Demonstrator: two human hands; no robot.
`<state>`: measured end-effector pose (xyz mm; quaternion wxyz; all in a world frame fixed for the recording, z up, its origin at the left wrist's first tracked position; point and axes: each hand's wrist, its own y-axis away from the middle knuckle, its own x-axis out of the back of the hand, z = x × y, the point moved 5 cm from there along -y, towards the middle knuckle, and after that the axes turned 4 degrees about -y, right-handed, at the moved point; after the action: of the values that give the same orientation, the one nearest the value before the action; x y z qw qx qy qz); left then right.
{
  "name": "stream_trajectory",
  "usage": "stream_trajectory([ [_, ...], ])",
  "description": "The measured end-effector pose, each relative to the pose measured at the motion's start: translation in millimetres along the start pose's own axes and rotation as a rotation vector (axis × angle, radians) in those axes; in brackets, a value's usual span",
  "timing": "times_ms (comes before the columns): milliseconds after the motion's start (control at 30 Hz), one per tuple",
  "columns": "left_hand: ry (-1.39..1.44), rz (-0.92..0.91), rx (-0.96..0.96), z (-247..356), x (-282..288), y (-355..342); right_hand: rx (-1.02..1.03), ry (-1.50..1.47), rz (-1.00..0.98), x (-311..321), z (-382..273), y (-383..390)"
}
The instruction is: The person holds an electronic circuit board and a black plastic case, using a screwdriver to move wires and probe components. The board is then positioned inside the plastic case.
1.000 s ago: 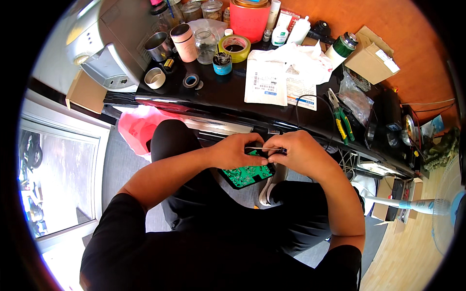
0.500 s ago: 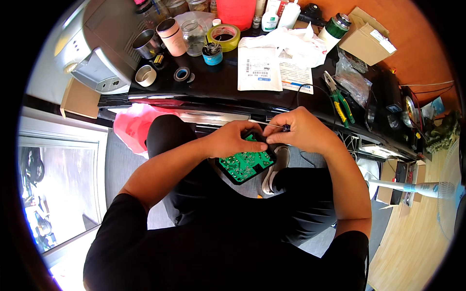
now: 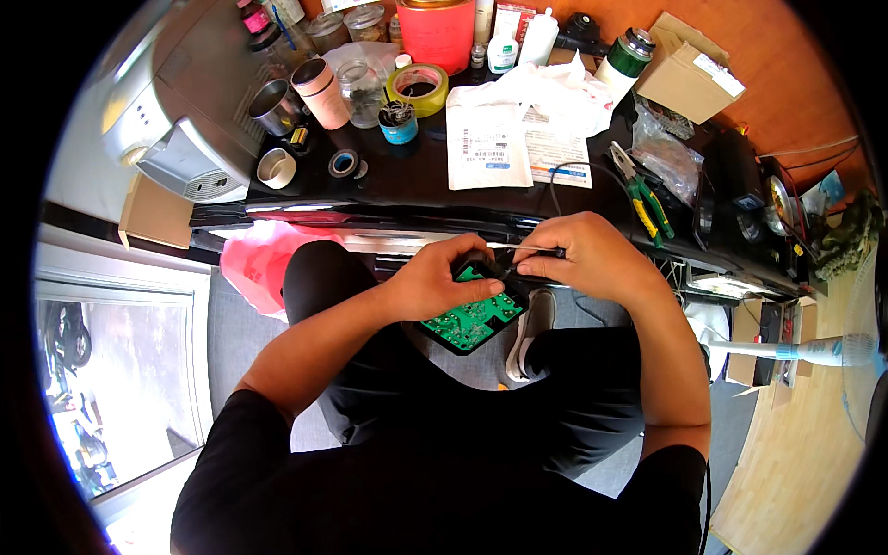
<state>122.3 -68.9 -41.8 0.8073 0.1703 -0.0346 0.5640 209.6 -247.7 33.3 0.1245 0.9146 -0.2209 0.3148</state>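
My left hand (image 3: 435, 280) grips a green circuit board (image 3: 460, 326) set in a black casing, held above my lap. Its thumb lies across the board's upper part, and the fingers wrap round the far edge. Close by on the right, my right hand (image 3: 578, 254) is closed on a slim metal-shafted tool (image 3: 527, 247) with a dark end. The shaft points left toward the fingers of my left hand; whether its tip touches anything is hard to see. A dark cable (image 3: 556, 185) runs from the table down behind my right hand.
On the black table ahead lie white packages (image 3: 487, 139), green-and-yellow pliers (image 3: 641, 192), a roll of yellow tape (image 3: 418, 88) and a blue tin (image 3: 399, 129). A grey appliance (image 3: 199, 111) stands left. Below hangs a pink bag (image 3: 259, 264); a fan (image 3: 823, 351) is at right.
The view has shifted slightly. My right hand has turned a little, and the tool's shaft now lies more level. My left hand still holds the circuit board.
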Motion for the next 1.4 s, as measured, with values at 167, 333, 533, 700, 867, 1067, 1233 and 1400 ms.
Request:
stream_trajectory([
  [167,-0.043,0.097,0.101,-4,1,-1,0.043,0.191,0.070,-8,-7,1],
  [333,-0.057,0.164,0.128,-20,-3,-4,-0.029,0.326,0.124,-12,-7,0],
  [533,-0.043,0.319,0.071,-15,0,-3,-0.035,0.212,0.309,-19,-6,0],
  [700,-0.022,0.394,0.041,-15,0,-2,-0.102,0.169,0.328,-23,-6,0],
  [867,-0.059,0.435,0.033,-13,-1,0,-0.086,0.171,0.391,-27,-7,2],
  [1067,-0.156,0.504,0.030,-10,1,4,-0.129,0.149,0.435,-36,-9,0],
  [1233,-0.191,0.518,0.011,-12,1,3,-0.115,0.211,0.445,-38,-6,-3],
  [1400,-0.208,0.530,-0.018,-10,2,3,-0.058,0.336,0.358,-33,-12,-4],
])
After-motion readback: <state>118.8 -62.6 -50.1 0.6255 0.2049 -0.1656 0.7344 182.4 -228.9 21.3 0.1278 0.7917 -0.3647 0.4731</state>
